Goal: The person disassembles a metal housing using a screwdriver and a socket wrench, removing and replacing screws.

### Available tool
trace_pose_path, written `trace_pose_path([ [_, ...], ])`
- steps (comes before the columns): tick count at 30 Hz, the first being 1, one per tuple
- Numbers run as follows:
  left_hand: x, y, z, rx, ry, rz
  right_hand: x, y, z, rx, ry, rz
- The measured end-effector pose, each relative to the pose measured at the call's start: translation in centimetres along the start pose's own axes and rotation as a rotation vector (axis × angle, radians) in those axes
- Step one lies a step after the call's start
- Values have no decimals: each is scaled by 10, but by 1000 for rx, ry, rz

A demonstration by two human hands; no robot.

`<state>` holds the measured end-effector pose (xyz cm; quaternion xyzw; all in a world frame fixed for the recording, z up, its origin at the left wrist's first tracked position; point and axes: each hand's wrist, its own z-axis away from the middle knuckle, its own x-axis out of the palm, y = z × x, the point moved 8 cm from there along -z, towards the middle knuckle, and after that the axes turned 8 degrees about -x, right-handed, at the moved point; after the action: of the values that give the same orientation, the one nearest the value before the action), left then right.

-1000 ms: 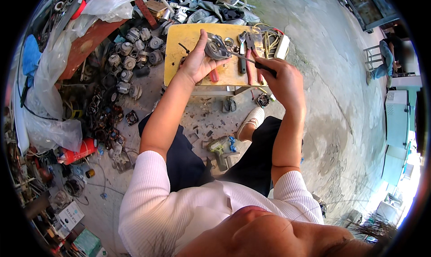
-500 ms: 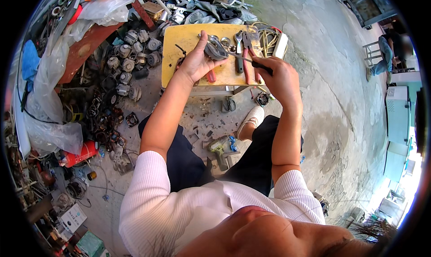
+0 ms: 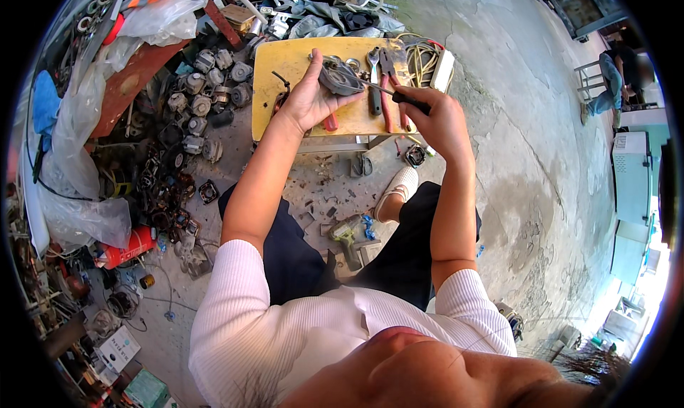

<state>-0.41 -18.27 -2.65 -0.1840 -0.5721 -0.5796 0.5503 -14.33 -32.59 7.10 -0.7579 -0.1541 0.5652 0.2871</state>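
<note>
Where left hand (image 3: 308, 103) half-curls above table (image 3: 281, 57): housing (image 3: 340, 79) held.
Right hand (image 3: 442, 119): wraps screwdriver (image 3: 411, 101).
Box (image 3: 119, 346) left of table: printed.

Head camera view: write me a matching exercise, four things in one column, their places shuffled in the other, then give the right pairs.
Things
1. Hollow grey metal part
2. Black-handled screwdriver with a thin metal shaft
3. Long red-handled pliers
4. Dull green, pistol-shaped power tool

Places
A. On the yellow-topped table
B. Low down between the person's legs
C. Held in the left hand
D. Gripped in the right hand

Right pairs: 1-C, 2-D, 3-A, 4-B
</note>
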Motion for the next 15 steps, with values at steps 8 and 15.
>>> trace_pose_path([
  [8, 7, -6, -3, -60, -95, 61, 4, 21, 0, 68, 5, -193],
  [15, 2, -6, -4, -68, -93, 47, -3, 23, 2, 81, 35, -191],
])
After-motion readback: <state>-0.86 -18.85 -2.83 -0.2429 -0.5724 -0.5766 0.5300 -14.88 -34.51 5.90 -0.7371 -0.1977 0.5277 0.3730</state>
